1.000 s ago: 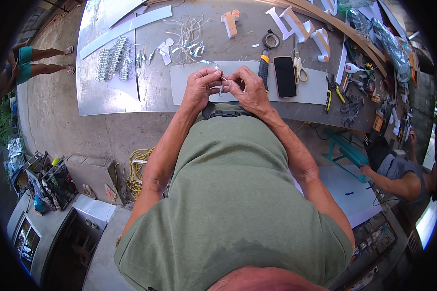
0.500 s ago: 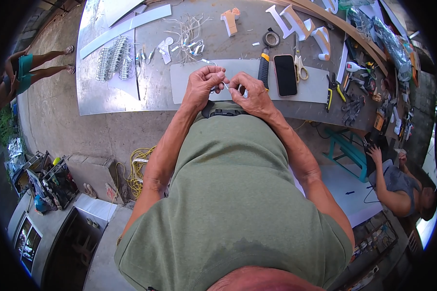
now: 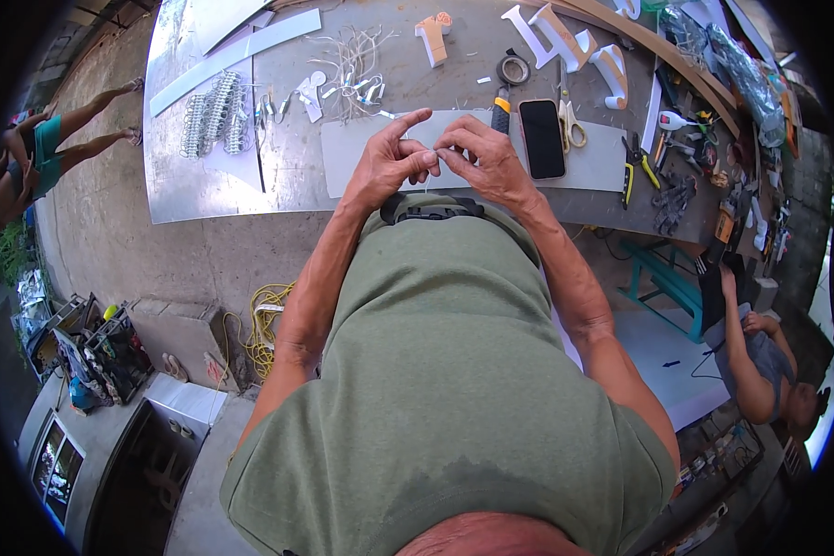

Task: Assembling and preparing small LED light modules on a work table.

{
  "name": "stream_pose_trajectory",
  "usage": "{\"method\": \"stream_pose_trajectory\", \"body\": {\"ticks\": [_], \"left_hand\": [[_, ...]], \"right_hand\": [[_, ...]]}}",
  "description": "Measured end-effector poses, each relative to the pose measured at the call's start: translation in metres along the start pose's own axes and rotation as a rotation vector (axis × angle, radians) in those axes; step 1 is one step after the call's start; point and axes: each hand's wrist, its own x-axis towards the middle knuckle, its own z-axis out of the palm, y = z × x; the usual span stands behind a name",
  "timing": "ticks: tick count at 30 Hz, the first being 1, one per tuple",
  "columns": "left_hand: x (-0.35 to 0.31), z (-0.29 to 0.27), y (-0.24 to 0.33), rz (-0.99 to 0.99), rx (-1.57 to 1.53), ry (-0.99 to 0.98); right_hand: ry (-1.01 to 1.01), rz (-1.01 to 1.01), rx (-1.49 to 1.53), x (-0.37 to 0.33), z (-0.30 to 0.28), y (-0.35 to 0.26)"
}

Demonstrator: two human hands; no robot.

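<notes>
Close together above the table's near edge, my left hand (image 3: 391,159) and my right hand (image 3: 487,159) meet at their fingertips. My left thumb and fingers pinch a thin white wire (image 3: 427,183), whose end hangs below them; the left index finger points outward. My right thumb and index finger are pressed together at the same spot, apparently on the wire too, though the fingers hide most of it. Under both hands lies a pale flat strip (image 3: 343,153). Beyond my left hand is a tangle of pale wires (image 3: 357,60) with small light modules (image 3: 372,91).
Beside my right hand lie a phone (image 3: 541,139), scissors (image 3: 573,130), a black tape roll (image 3: 512,69) and a yellow-black handled tool (image 3: 500,113). Pliers (image 3: 635,171), a glove (image 3: 674,204) and white-sided letters (image 3: 565,42) are farther right. Light-module strings (image 3: 215,116) lie left. Two other people are nearby.
My left index finger has stretched outward, and my right hand has shifted slightly, with its fingertips now meeting the left ones. The wire between them shows less. The person at right has moved their arms.
</notes>
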Motion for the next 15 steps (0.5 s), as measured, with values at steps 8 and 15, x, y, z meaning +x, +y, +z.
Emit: {"method": "stream_pose_trajectory", "body": {"ticks": [8,15], "left_hand": [[0.000,0.002,0.007,-0.062,0.204,0.108],[0.001,0.005,0.008,0.024,0.263,0.134]], "right_hand": [[0.078,0.058,-0.068,-0.001,0.000,-0.008],[0.115,0.073,-0.068,-0.004,0.002,-0.008]]}}
